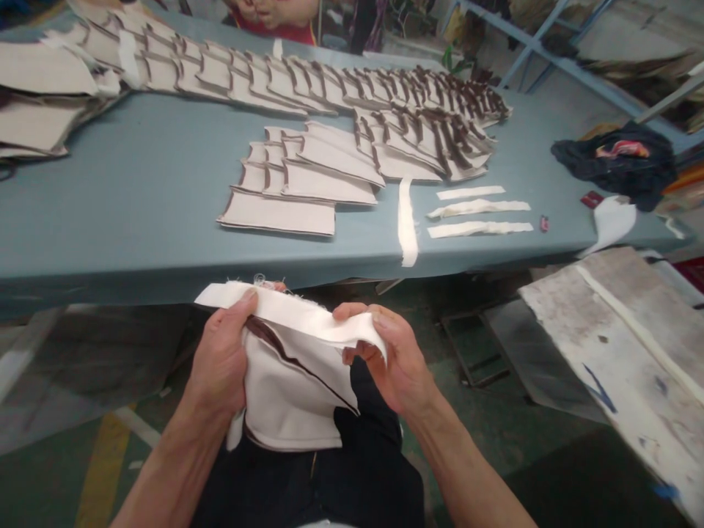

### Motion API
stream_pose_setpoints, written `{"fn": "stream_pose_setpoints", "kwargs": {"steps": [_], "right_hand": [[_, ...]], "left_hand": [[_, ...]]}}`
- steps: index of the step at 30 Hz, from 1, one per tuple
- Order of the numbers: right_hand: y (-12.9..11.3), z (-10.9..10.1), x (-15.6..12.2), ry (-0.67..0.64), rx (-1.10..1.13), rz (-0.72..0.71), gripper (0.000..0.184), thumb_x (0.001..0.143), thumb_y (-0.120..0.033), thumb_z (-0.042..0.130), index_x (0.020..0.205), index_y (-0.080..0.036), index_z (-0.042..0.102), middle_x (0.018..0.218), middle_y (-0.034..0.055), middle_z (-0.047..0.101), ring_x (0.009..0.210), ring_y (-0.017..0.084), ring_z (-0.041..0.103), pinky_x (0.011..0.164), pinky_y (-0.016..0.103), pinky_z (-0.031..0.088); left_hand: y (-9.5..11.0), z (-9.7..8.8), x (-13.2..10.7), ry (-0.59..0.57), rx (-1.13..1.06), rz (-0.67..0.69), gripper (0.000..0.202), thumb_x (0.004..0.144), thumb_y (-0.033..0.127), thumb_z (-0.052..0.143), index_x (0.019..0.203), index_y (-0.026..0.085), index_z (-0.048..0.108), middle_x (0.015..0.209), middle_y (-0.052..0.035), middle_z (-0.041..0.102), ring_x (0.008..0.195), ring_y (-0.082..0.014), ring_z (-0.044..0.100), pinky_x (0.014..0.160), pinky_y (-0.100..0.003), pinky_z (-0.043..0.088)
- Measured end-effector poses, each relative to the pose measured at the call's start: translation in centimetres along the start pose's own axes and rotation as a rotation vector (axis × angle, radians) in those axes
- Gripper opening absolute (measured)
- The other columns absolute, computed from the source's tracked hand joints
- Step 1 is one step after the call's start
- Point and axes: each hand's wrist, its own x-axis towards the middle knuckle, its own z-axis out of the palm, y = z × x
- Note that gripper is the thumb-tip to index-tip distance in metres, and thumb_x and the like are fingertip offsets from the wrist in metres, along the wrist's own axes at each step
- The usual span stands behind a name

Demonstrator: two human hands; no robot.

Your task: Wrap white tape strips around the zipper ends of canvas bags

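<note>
Over my lap I hold a cream fabric piece [291,396] with a dark brown edge trim. A white fabric strip [297,315] lies along its top edge. My left hand [220,359] is closed on the left end, thumb pressed on top of the strip. My right hand [393,359] pinches the strip's right end between thumb and fingers. Both hands sit just in front of the blue-grey table's near edge [137,271].
Rows of overlapping cream pieces with brown trim [308,183] cover the table. Loose white strips [478,210] and a long one [407,224] lie at the right. A dark cloth bundle [616,165] sits far right. Another person's hands [269,11] show across the table. A worn board [632,345] stands at my right.
</note>
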Motion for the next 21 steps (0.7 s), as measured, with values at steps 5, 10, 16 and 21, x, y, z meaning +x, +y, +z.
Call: {"fn": "stream_pose_setpoints", "kwargs": {"steps": [5,10,16,21], "right_hand": [[0.4,-0.4,0.3,-0.045,-0.003,-0.014,0.033,0.086,-0.047,0.072,0.069,-0.019,0.072,0.08,0.003,0.074,0.06,0.013,0.06,0.053,0.022,0.054],[1.2,-1.5,0.5,-0.043,-0.334,-0.081,0.028,0.094,-0.045,0.067,0.081,-0.021,0.065,0.072,0.0005,0.071,0.061,0.013,0.055,0.06,0.023,0.044],[1.1,-0.9,1.0,0.015,-0.791,-0.263,0.025,0.085,-0.038,0.079,0.105,-0.025,0.072,0.102,0.0033,0.075,0.1,0.023,0.067,0.094,0.036,0.049],[1.0,1.1,1.5,-0.097,-0.739,-0.354,0.041,0.084,-0.041,0.081,0.122,-0.028,0.07,0.127,0.0061,0.074,0.12,0.027,0.066,0.107,0.042,0.047]], "left_hand": [[0.6,-0.7,0.1,-0.02,-0.033,0.018,0.039,0.071,0.046,0.09,0.094,0.016,0.083,0.08,-0.0005,0.082,0.068,-0.0166,0.072,0.063,-0.021,0.058],[0.7,-1.3,-0.5,-0.056,0.096,0.149,0.045,0.076,0.055,0.085,0.096,0.015,0.083,0.088,-0.0057,0.084,0.081,-0.0246,0.077,0.07,-0.027,0.061],[0.8,-2.0,-1.3,-0.182,0.328,0.23,0.053,0.081,0.065,0.079,0.091,0.013,0.085,0.079,-0.0086,0.082,0.073,-0.026,0.077,0.066,-0.029,0.061],[0.8,-2.2,-1.1,-0.29,0.443,0.218,0.055,0.084,0.067,0.075,0.09,0.013,0.085,0.066,-0.0065,0.077,0.06,-0.0223,0.071,0.055,-0.027,0.056]]}}
